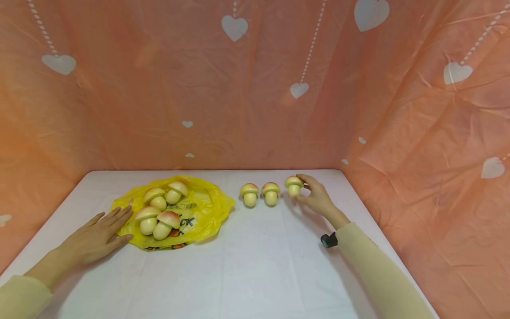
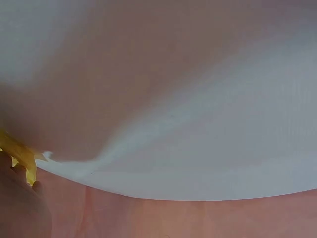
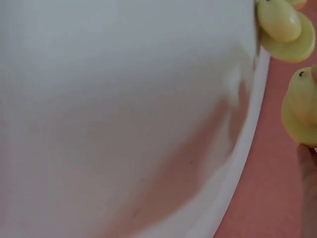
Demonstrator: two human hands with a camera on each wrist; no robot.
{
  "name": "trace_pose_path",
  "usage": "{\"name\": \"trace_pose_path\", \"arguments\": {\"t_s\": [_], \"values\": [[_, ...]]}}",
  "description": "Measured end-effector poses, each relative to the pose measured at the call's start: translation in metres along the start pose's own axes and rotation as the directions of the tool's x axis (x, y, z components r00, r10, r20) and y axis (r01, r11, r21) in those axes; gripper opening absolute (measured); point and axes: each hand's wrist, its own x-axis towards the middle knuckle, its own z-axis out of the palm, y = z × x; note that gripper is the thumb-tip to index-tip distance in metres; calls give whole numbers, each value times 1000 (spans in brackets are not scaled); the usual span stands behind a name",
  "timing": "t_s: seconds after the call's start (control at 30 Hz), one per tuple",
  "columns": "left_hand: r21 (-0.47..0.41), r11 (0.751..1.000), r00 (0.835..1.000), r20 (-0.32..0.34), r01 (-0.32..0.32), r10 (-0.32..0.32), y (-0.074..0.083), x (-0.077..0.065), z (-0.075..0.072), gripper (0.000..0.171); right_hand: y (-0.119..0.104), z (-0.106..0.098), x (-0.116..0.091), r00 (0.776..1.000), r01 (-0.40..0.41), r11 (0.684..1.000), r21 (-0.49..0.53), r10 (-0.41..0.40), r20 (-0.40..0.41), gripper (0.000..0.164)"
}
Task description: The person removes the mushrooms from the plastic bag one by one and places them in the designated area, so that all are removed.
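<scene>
On the right of the head view, my right hand [image 1: 318, 198] pinches a toy mushroom [image 1: 294, 186] with a pinkish-yellow cap and pale stem. The same mushroom [image 3: 301, 106] shows at the right edge of the right wrist view, fingers at its cap. Two more mushrooms [image 1: 249, 195] [image 1: 271, 193] stand upright in a row to its left. My left hand [image 1: 97, 237] lies flat with fingers spread, fingertips on the near-left edge of a crumpled yellow plastic bag [image 1: 211, 208]. Several mushrooms [image 1: 162, 225] lie tilted on that bag. In the left wrist view, yellow plastic [image 2: 20, 151] shows by the fingers.
A white cloth covers the table [image 1: 255, 274]. Orange-pink curtains [image 1: 255, 110] with white hearts stand behind and at both sides. A small dark wrist device [image 1: 329, 240] sits at the right sleeve's cuff.
</scene>
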Motion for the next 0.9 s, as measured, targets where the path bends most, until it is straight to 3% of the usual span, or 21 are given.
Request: {"name": "trace_pose_path", "arguments": {"t_s": [0.6,0.9], "values": [[-14,1000,1000,25,13,-12,1,1,-3,73,4,7,8,991,-11,988,-152,32,132,70],[-4,1000,1000,11,4,-4,1,1,-3,72,5,13,8,991,-4,979,-206,32,133,67]]}}
